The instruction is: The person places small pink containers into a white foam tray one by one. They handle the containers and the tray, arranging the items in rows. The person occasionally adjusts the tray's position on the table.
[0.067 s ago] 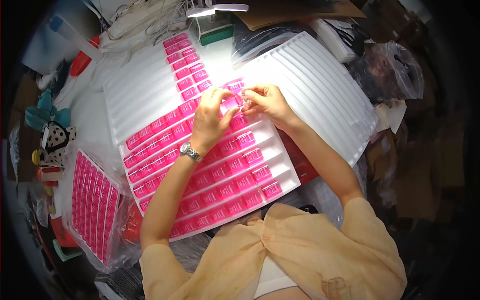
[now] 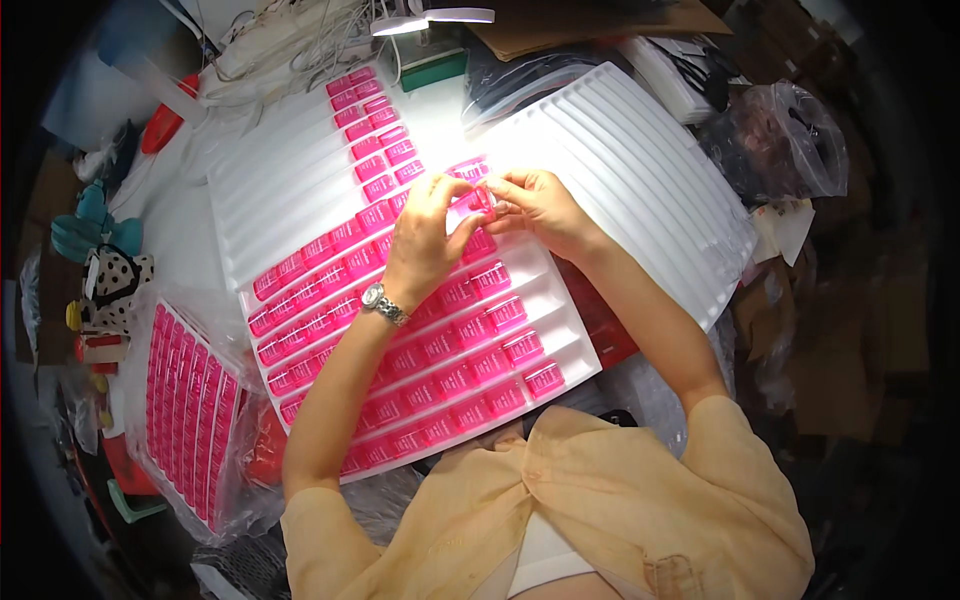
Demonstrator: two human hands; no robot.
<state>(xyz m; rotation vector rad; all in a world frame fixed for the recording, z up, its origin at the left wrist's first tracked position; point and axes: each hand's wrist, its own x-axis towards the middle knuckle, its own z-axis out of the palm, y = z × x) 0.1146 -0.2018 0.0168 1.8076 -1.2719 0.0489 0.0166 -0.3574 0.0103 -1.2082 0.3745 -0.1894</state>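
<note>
Over the far right part of a white ridged tray [image 2: 572,335], both hands meet at a small pink see-through case [image 2: 484,200]. My left hand [image 2: 422,235], with a metal watch on its wrist, is closed on the case's left side, thumb and fingers curled around it. The fingertips of my right hand [image 2: 545,212] pinch its right end; they hide part of it. Rows of similar pink cases [image 2: 440,348] with white print fill much of the tray below and left of my hands. A shorter double column of them [image 2: 370,130] runs toward the lamp.
An upright lamp [image 2: 432,20] lights the far side. At right lies another white ridged tray [image 2: 640,160] without cases. A plastic-wrapped tray of pink pieces [image 2: 185,410] leans at left. Cables [image 2: 310,50], a green box [image 2: 433,70] and a clear bag [image 2: 790,140] lie around the edges.
The pink case has shifted slightly right, up against my right fingertips, where a clear piece showed a moment ago. My left fingers have moved a little with it.
</note>
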